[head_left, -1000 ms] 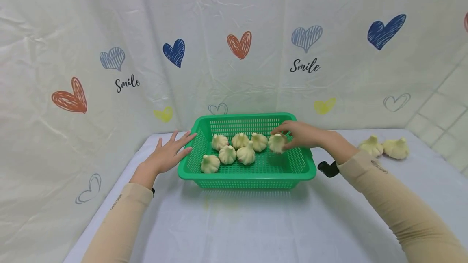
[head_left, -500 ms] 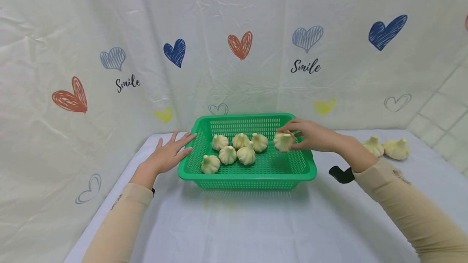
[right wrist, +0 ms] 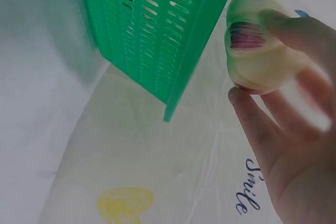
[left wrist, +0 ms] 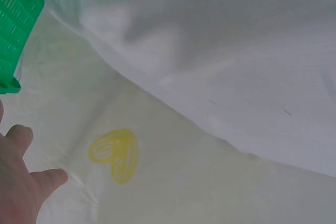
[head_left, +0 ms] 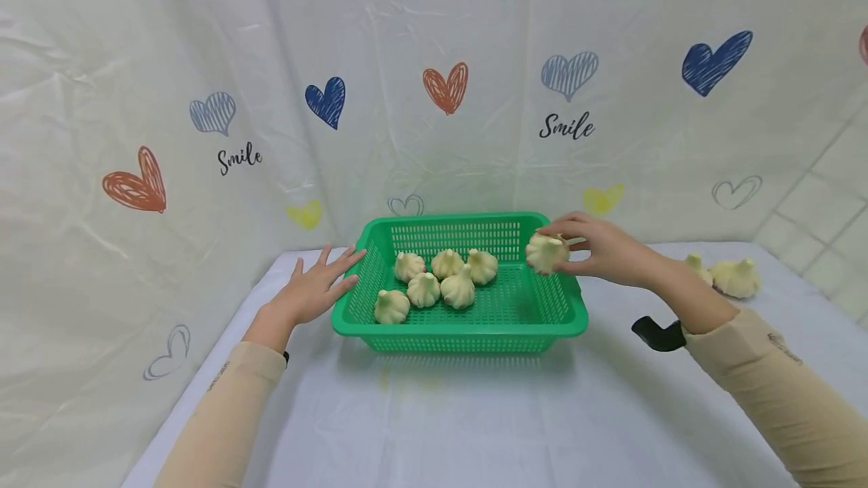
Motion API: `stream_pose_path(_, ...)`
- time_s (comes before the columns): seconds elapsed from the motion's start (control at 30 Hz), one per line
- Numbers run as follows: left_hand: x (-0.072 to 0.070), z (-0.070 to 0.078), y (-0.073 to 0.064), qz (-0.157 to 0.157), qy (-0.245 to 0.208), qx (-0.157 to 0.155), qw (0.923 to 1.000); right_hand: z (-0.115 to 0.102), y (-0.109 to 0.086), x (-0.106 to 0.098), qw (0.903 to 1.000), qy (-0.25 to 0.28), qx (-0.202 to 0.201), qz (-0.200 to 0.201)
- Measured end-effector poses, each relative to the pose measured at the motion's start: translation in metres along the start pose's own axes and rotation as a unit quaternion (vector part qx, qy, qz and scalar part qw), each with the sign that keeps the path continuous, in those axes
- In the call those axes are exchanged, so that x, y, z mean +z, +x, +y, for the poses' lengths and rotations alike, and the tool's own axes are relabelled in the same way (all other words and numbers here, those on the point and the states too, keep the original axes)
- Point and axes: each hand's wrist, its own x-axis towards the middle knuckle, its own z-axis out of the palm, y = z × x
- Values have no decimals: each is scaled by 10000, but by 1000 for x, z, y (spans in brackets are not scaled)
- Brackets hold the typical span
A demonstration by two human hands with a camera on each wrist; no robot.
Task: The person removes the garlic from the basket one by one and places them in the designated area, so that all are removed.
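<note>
A green plastic basket [head_left: 461,328] stands on the table with several garlic bulbs [head_left: 457,288] grouped in its left and middle part. My right hand [head_left: 603,248] pinches one garlic bulb [head_left: 546,253] between thumb and fingers over the basket's right rim. In the right wrist view that held bulb [right wrist: 257,51] shows purple streaks and sits above the rim, beside the basket wall [right wrist: 152,35]. My left hand [head_left: 308,292] has its fingers spread, fingertips right at the basket's left rim. The left wrist view shows part of that hand [left wrist: 23,177] near a basket corner [left wrist: 16,24].
Two more garlic bulbs [head_left: 735,277] lie on the white tablecloth [head_left: 461,428] at the right, one partly hidden behind the right forearm. A white curtain [head_left: 407,149] printed with hearts hangs close behind the basket.
My right hand has lifted its garlic bulb up and moved it right, from inside the basket to over its right rim. The left hand stays at the left rim.
</note>
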Motion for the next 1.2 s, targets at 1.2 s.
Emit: stream_pose_path(1.2,-1,3,-1,19,87,-29,10000,63,-101,-61,9777,-361,1872,883)
